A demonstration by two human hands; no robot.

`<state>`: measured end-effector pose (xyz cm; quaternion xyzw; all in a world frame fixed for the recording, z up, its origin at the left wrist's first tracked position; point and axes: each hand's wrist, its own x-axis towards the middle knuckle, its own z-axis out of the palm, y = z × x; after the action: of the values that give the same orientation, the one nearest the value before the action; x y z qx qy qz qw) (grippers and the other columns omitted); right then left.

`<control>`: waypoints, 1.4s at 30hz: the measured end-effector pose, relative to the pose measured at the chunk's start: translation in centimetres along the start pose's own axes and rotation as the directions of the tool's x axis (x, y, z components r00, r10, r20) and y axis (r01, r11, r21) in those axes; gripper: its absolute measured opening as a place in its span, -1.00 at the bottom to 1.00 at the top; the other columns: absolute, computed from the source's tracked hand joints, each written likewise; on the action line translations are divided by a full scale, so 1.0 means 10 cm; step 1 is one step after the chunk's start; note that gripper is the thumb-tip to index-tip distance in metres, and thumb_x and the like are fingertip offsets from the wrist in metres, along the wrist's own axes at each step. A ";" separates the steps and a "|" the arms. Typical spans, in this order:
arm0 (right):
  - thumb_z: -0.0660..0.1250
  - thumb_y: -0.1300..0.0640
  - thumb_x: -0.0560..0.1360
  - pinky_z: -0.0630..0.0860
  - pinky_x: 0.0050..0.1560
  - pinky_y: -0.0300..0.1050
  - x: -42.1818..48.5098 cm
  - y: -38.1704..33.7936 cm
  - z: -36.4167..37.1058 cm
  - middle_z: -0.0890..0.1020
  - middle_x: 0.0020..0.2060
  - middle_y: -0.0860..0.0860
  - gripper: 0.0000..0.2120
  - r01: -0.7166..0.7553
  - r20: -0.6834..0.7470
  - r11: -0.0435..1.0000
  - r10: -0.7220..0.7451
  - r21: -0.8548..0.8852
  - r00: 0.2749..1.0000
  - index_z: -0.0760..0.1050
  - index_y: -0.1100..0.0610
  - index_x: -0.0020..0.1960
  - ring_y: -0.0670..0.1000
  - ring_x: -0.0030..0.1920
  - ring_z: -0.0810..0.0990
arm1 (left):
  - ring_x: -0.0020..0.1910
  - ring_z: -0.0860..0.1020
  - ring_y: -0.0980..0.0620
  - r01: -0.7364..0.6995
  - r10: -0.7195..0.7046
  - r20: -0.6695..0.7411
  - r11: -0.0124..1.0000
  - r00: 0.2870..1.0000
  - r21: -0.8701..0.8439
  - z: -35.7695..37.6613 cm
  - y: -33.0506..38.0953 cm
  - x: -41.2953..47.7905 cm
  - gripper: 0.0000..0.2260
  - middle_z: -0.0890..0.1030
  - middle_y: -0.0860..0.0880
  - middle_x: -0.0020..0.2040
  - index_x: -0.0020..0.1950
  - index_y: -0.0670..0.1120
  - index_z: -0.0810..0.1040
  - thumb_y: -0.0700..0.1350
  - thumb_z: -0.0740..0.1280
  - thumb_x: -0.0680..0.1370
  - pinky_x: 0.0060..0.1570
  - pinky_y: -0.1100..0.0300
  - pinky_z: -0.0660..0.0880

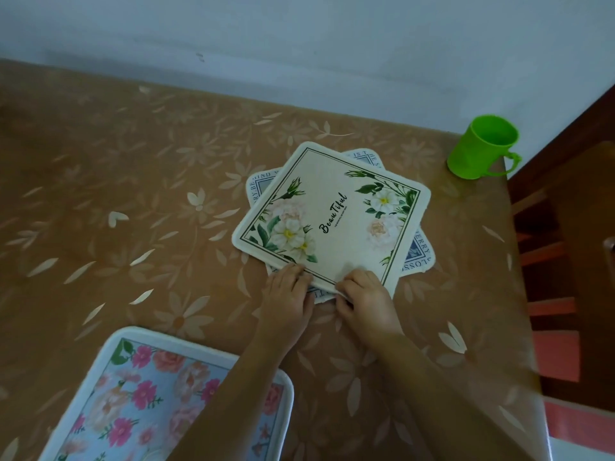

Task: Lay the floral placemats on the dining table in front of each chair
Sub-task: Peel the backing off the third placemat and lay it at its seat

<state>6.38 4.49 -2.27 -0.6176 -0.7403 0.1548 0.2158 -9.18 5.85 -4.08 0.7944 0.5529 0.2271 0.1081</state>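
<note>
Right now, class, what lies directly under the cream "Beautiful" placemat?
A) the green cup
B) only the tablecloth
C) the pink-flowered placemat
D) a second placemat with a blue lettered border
D: the blue lettered corners of a second placemat stick out from beneath the cream placemat, while the green cup and the pink-flowered placemat lie apart from it.

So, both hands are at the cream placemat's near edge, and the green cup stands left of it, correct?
No: the head view shows the green cup right of the cream placemat. The left hand and right hand are at its near edge.
</note>
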 end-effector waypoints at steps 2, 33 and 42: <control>0.41 0.36 0.31 0.51 -0.25 0.00 -0.01 0.01 -0.03 0.56 -0.29 0.17 -0.95 -0.031 -0.008 0.999 0.031 0.028 0.999 0.56 0.29 -0.23 0.20 -0.22 0.53 | 0.06 0.56 -0.22 0.006 -0.006 -0.013 1.000 1.000 -0.014 0.00 0.02 0.02 -0.79 0.61 -0.24 0.01 -0.04 -0.26 0.59 -0.29 0.46 0.35 0.11 -0.17 0.46; 0.40 0.26 0.38 0.52 -0.18 0.02 -2.51 -0.27 -1.42 0.61 -0.21 0.10 -0.97 0.009 -0.103 0.992 0.004 0.127 0.995 0.60 0.21 -0.18 0.12 -0.14 0.57 | -0.07 0.53 -0.12 0.164 -0.178 -0.066 0.970 0.982 -0.179 -0.84 2.14 -1.94 -0.89 0.60 -0.11 -0.13 -0.09 -0.14 0.62 -0.17 0.41 0.42 -0.07 0.05 0.44; 0.43 0.30 0.35 0.48 -0.27 -0.07 -3.61 -0.52 -1.84 0.59 -0.31 0.08 -0.94 0.191 -0.148 0.975 -0.174 0.113 0.974 0.57 0.18 -0.25 0.10 -0.24 0.56 | -0.04 0.48 0.03 0.229 -0.240 -0.033 0.952 0.970 -0.201 -1.23 2.78 -2.90 -0.91 0.56 0.00 -0.08 -0.07 -0.05 0.59 -0.08 0.36 0.47 -0.10 0.24 0.35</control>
<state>16.55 -32.62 11.44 -0.5411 -0.7661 0.1380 0.3181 -0.29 -32.18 11.46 0.7018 0.6212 0.2883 0.1962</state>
